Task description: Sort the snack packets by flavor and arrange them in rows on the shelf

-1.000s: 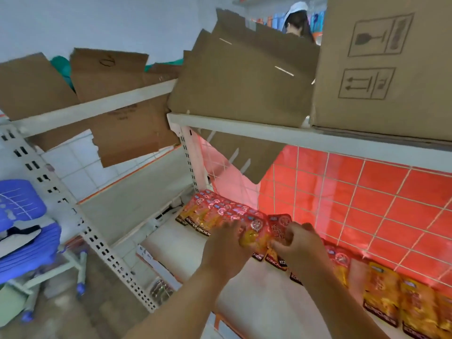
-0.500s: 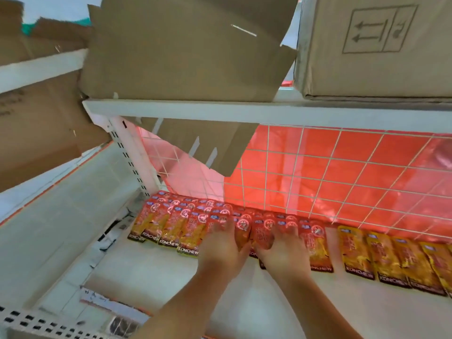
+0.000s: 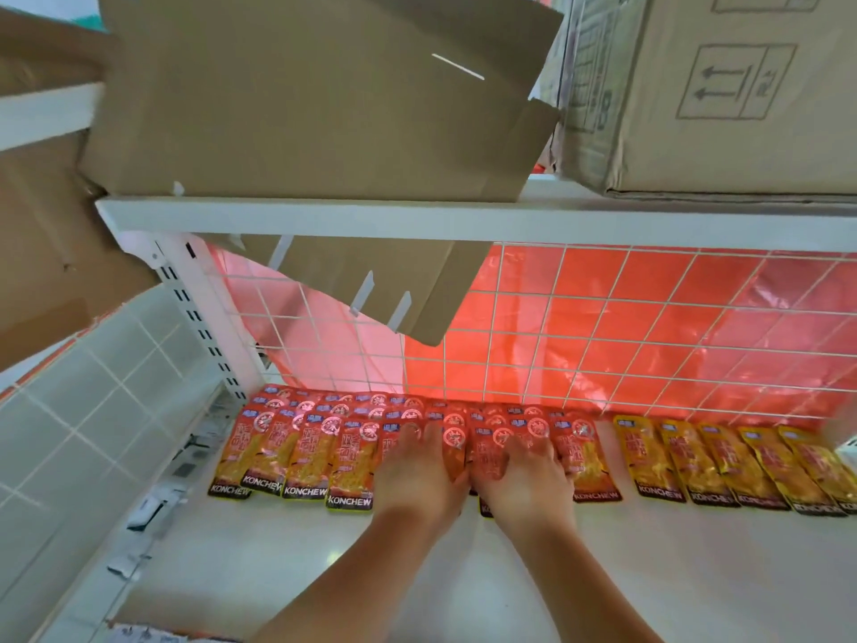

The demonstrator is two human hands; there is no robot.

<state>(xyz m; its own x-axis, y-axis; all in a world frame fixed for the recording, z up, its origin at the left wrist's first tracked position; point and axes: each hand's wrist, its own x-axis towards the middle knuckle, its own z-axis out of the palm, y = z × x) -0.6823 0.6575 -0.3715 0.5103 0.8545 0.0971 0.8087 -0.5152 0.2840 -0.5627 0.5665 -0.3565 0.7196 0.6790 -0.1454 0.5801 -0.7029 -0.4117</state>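
Observation:
A row of red KONCHEW snack packets (image 3: 306, 452) lies overlapped along the back of the white shelf (image 3: 287, 563), against a wire grid. To their right lies a row of yellow packets (image 3: 723, 466). My left hand (image 3: 419, 471) and my right hand (image 3: 526, 475) rest side by side on the middle red packets, fingers straight and pressing down. The packets under my palms are partly hidden.
The upper shelf board (image 3: 463, 215) hangs low overhead and carries a flattened cardboard box (image 3: 301, 95) and a closed carton (image 3: 723, 95). A cardboard flap (image 3: 399, 290) droops behind the grid. A perforated upright (image 3: 204, 317) stands at the left; a white object (image 3: 848, 450) sits at the far right edge.
The view has dropped and swung right, closer to the shelf. Both hands have slid together onto the middle red packets, and the red row now lies more evenly.

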